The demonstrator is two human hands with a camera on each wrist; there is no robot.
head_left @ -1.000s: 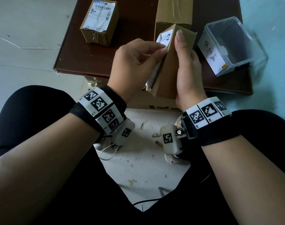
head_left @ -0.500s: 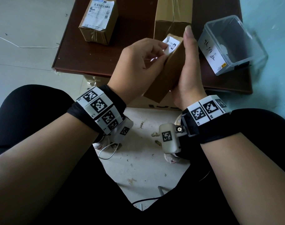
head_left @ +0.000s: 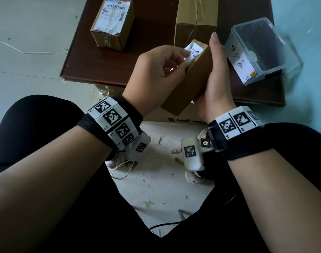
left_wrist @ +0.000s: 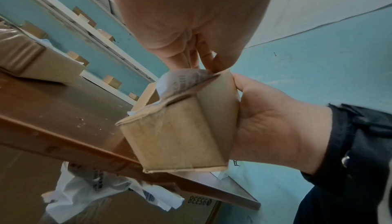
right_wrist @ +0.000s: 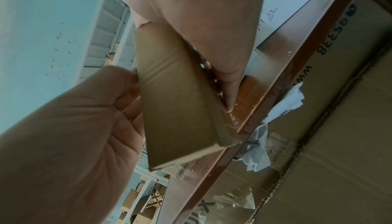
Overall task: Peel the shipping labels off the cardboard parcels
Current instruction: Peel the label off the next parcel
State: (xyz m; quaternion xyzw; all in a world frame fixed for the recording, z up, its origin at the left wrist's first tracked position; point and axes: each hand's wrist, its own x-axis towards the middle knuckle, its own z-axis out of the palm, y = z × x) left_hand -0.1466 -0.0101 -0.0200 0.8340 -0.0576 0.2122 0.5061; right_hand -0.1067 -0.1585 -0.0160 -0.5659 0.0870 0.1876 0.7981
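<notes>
A small brown cardboard parcel [head_left: 189, 79] is held tilted above the near edge of the brown table [head_left: 104, 70]. My right hand [head_left: 213, 75] grips its right side, thumb straight up along the box. My left hand [head_left: 161, 70] pinches the loose edge of its white shipping label [head_left: 193, 51], which still clings to the parcel's far end. In the left wrist view the label [left_wrist: 180, 83] curls away from the parcel [left_wrist: 180, 135] between my fingertips. The right wrist view shows the parcel's [right_wrist: 176, 96] plain brown side between both palms.
On the table stand a second parcel [head_left: 113, 22] with a full label at the back left, a taller carton [head_left: 196, 19] behind my hands, and a clear plastic bin [head_left: 262, 50] at the right. Crumpled white labels [left_wrist: 101, 192] hang below the table edge.
The parcel has been turned and tilted, its labelled end now further from me. My left hand has moved up to that end with the label's peeled edge.
</notes>
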